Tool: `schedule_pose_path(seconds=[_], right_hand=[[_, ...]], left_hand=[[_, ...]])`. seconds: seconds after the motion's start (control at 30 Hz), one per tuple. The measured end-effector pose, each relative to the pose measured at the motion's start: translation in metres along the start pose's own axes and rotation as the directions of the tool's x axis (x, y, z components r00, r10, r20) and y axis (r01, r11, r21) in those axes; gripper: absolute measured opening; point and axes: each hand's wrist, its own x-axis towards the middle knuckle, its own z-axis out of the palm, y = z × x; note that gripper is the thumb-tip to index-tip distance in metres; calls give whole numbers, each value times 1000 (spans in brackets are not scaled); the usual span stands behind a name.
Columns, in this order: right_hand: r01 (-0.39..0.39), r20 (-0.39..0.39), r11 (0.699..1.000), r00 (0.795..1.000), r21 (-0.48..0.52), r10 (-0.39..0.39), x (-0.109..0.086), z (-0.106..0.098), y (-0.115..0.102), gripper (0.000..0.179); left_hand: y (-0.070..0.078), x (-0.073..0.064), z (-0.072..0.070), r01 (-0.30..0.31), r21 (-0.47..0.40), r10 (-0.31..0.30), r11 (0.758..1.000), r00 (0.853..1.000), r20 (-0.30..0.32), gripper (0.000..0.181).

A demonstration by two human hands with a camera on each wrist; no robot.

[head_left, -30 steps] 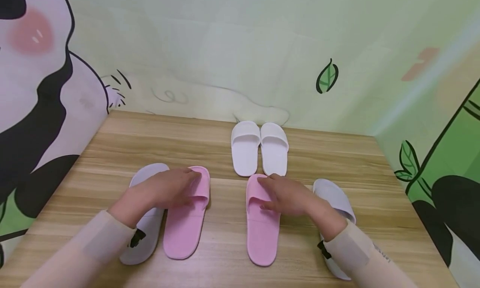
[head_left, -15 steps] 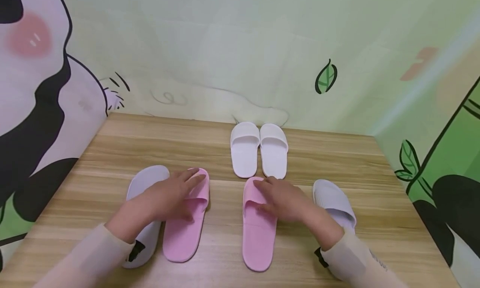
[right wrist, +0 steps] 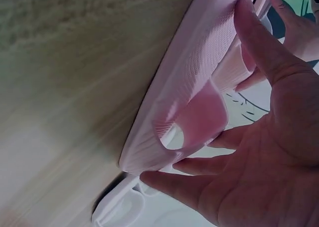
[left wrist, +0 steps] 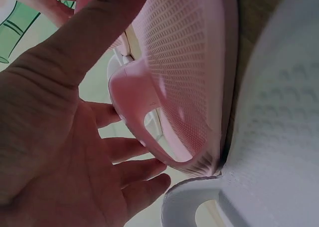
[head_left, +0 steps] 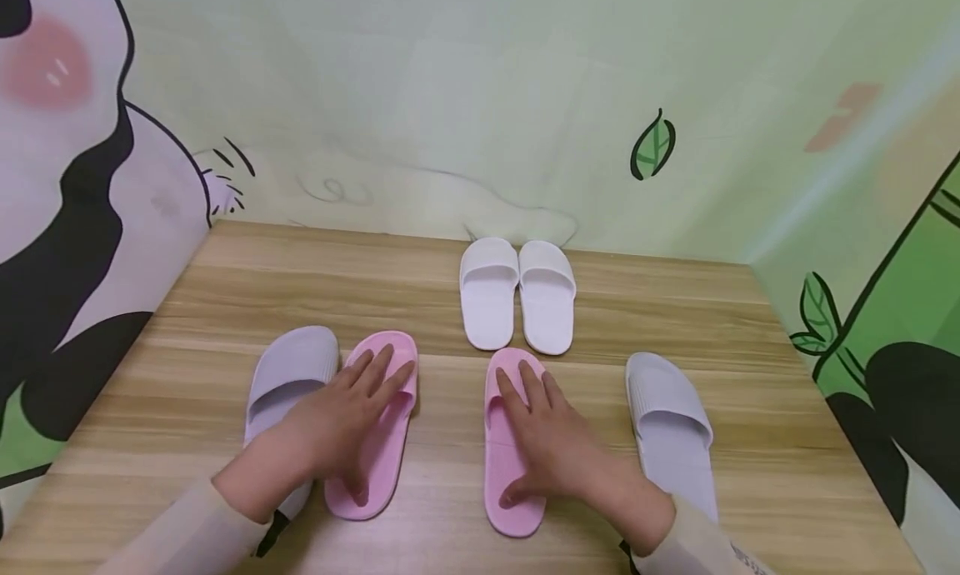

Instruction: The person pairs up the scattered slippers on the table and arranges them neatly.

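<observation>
Fingers (head_left: 512, 396) newly spread over both pink slippers (head_left: 388, 443), lettering (head_left: 747, 560) on right sleeve (head_left: 690, 548) illegible

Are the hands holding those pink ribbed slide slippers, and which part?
Nothing is held: the left hand is spread over one pink ribbed slide slipper, the right hand over the other pink slipper; neither hand grips.

My head feed comes through bright and fairly even, with a pale streak of glare slanting down the right-hand wall (head_left: 825, 179) and a soft sheen on the wooden floor (head_left: 450, 475). I see only faint shadows along the pink slippers (head_left: 513, 521). Both wrist feeds reach me darker and hazier. In the left one, the close grey slipper (left wrist: 279, 137) goes soft; in the right one, the floor looks smeared, dim up top and lighter toward bottom left.
</observation>
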Motion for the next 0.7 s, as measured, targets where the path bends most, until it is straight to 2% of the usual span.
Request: schedule_pose_path(seconds=[0.27,0.7], right_hand=[[-20,3,1000,1000,-5,20,0,7,-1,147],[6,-15,999,1000,-42,-7,0,10,-6,146]], left_hand=[[4,2,0,-13,24,13,1000,1000,-3,152],[6,4,2,1,8,-1,1000,1000,20,153]])
